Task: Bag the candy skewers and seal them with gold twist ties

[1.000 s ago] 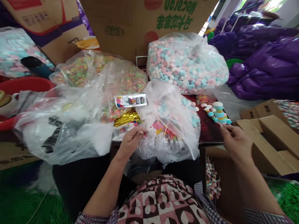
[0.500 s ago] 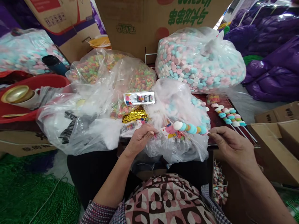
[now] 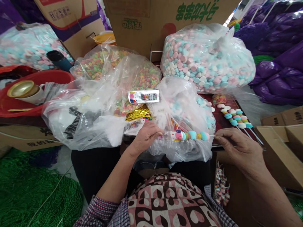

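Writing: the cardboard box [image 3: 151, 22] at 12 o'clock carries green characters, upside down to the camera, not readable with certainty. A second box [image 3: 63, 15] at 11 o'clock shows a red label and a barcode-like panel; text too small. The carton [image 3: 30, 143] at 9 o'clock has dark characters, blurred.

Fingers: the right hand [image 3: 239, 149], at 3 o'clock, has thumb and fingers pinched together on the thin stick of a candy skewer [image 3: 193, 136], which lies level, pointing toward 9 o'clock, over the clear bag [image 3: 182, 126] at centre. The left hand [image 3: 146, 135] has its fingers closed on the mouth of a small printed sleeve [image 3: 176, 135]; the skewer's tip sits inside it.

More finished skewers [image 3: 234, 118] lie on the dark red desk [image 3: 219, 121] at 2 o'clock. Gold twist ties [image 3: 138, 113] and a printed strip [image 3: 143, 96] sit near 12 o'clock of the left hand.

Hard to make out: the sleeve's print, the contents of the bag under it, the skewer's tip.
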The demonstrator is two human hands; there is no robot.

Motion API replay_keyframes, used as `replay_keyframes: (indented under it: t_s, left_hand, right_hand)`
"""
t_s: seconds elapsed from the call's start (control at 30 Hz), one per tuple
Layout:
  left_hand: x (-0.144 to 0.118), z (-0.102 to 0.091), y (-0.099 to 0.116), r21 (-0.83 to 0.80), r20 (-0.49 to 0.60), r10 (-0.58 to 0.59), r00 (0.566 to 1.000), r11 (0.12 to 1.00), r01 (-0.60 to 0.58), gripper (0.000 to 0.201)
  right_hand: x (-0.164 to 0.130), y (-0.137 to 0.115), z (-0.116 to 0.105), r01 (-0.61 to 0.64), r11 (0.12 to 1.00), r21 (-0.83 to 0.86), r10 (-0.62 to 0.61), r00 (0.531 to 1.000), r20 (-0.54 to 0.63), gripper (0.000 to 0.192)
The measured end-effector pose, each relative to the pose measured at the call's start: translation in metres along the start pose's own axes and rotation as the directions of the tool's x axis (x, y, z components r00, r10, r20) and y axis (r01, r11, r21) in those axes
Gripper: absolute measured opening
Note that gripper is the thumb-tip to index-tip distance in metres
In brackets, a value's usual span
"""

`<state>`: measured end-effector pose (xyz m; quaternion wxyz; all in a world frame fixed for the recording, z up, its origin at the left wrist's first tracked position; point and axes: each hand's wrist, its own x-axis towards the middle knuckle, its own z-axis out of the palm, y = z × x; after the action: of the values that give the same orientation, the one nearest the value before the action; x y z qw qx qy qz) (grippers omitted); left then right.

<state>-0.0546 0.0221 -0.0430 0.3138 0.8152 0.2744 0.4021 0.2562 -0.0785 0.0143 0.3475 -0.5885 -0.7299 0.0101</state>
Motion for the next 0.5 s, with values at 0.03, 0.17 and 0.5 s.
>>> replay_keyframes:
  t_s: [0.03, 0.17, 0.5]
  left_hand:
    - [0.0, 0.0, 0.001, 0.036, 0.013, -0.003, 1.0, 0.999, 0.003, 0.042]
    - [0.001, 0.0, 0.004, 0.142, 0.052, 0.001, 0.999, 0.99, -0.008, 0.046]
    - [0.002, 0.001, 0.008, 0.186, 0.064, -0.001, 0.998, 0.983, -0.011, 0.044]
  right_hand:
    - [0.0, 0.0, 0.0, -0.004, 1.0, -0.001, 0.004, 1.0, 0.006, 0.012]
    - [-0.004, 0.005, 0.003, 0.05, 0.996, -0.076, -0.049, 0.999, 0.016, 0.018]
    - [-0.014, -0.002, 0.019, -0.067, 0.996, 0.066, 0.054, 0.984, 0.172, 0.019]
